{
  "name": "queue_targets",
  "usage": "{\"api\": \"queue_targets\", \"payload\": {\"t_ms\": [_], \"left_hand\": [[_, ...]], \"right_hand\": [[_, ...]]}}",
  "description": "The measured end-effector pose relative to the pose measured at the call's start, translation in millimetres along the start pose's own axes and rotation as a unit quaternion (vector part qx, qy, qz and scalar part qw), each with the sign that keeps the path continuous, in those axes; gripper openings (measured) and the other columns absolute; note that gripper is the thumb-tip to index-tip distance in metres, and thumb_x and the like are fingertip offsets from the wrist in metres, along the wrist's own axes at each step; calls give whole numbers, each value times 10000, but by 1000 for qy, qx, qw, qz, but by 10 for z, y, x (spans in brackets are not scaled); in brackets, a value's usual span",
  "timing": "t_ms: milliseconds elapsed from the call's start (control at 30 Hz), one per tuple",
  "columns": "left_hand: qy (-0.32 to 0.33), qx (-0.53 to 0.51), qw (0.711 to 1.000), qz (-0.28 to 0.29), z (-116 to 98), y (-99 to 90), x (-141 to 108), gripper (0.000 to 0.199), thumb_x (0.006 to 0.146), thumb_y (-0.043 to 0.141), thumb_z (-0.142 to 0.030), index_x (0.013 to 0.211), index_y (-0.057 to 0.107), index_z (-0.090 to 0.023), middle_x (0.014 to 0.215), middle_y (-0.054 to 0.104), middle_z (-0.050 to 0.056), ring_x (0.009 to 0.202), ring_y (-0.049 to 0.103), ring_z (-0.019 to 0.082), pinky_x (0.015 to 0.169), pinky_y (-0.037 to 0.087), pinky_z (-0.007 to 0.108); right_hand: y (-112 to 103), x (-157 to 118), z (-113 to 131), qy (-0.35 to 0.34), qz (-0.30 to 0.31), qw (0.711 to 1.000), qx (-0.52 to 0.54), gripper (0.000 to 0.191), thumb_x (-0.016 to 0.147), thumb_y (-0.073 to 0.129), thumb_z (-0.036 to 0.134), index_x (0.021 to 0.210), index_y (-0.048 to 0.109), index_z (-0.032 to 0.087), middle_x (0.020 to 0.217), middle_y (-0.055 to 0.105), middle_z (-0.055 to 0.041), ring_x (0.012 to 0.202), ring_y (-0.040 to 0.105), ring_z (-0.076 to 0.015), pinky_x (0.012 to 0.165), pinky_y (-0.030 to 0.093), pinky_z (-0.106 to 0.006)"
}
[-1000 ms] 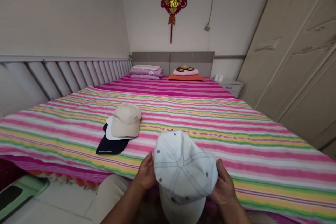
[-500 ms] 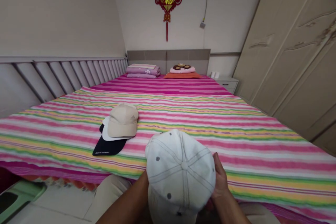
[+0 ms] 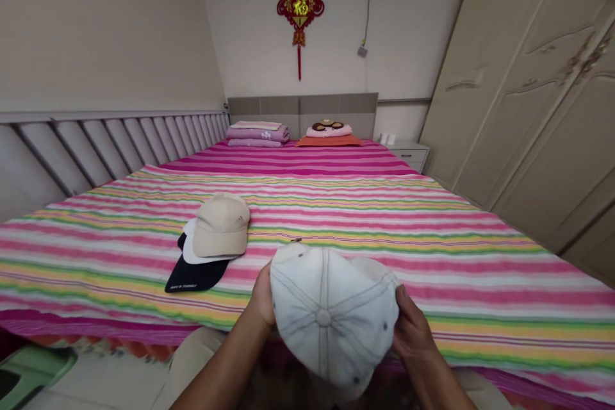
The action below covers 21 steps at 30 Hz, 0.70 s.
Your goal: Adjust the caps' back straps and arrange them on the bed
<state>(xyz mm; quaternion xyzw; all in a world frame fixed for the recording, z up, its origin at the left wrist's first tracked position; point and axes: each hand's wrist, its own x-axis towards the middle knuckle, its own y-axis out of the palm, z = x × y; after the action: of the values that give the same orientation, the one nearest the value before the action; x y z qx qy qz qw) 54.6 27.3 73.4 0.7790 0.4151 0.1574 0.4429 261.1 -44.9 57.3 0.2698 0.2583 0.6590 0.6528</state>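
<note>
A white cap (image 3: 336, 314) with grey seams and small eyelets is held up near the bed's front edge, its crown facing me. My left hand (image 3: 263, 295) grips its left side, the fingers mostly hidden behind the cap. On the right side, my right hand (image 3: 414, 327) holds the rim, thumb showing. Left of the hands lies a stack of caps: a beige cap (image 3: 221, 224) on top, a white cap (image 3: 191, 251) under it, and a dark navy cap (image 3: 196, 274) at the bottom with its brim towards me.
The striped bedspread (image 3: 471, 250) covers the bed. Folded purple bedding (image 3: 257, 134) and a pink and orange pile (image 3: 329, 134) lie by the headboard (image 3: 341, 109). A green stool (image 3: 36, 371) stands at the lower left, a wardrobe (image 3: 523, 102) at the right.
The white cap has turned in my hands and its brim has gone out of sight. My left hand has come into view at its left side. The camera view has shifted slightly.
</note>
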Motion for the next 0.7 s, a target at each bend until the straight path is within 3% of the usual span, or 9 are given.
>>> {"api": "queue_targets", "payload": {"t_ms": [133,267,367,500,600,700], "left_hand": [[-18,-57,997,-39,-44,-97,-109,432,702,538,-503,801,653,-99,695,691,79,758,640,243,787,448,356],[-24,-32,994,-100,4,-155,-212,254,605,690,-339,704,646,-109,596,679,36,591,633,177,663,482,283],[29,-21,994,-107,34,-129,-256,266,488,771,-262,673,634,-127,574,663,7,554,614,151,608,480,251],[78,20,996,-33,35,-62,-272,242,488,773,-207,657,622,-122,487,595,-27,433,537,84,460,423,179],[65,68,995,40,8,1,-291,229,505,757,-198,671,634,-101,504,601,-4,435,531,77,452,407,168],[38,127,989,68,-33,88,-336,238,508,747,-179,701,643,-85,570,634,33,481,556,98,497,424,194]], "right_hand": [[-81,-140,-8,-1,11,997,-72,367,612,682,430,903,655,208,846,709,-95,916,611,-298,838,432,-427],[-106,-274,-44,26,68,988,-137,398,594,695,429,880,653,156,777,699,-104,786,631,-286,689,476,-374],[-114,-319,-43,51,100,977,-181,437,574,684,499,806,669,128,712,684,-98,669,623,-258,592,469,-336],[-86,-325,2,29,97,981,-163,465,581,663,543,826,673,148,732,679,-87,665,610,-238,601,464,-322],[-25,-308,55,57,125,983,-119,463,584,678,506,898,656,166,717,674,-77,642,610,-223,560,457,-294],[41,-290,123,94,144,980,-103,351,579,724,372,861,640,181,651,656,-28,529,581,-150,489,417,-223]]}}
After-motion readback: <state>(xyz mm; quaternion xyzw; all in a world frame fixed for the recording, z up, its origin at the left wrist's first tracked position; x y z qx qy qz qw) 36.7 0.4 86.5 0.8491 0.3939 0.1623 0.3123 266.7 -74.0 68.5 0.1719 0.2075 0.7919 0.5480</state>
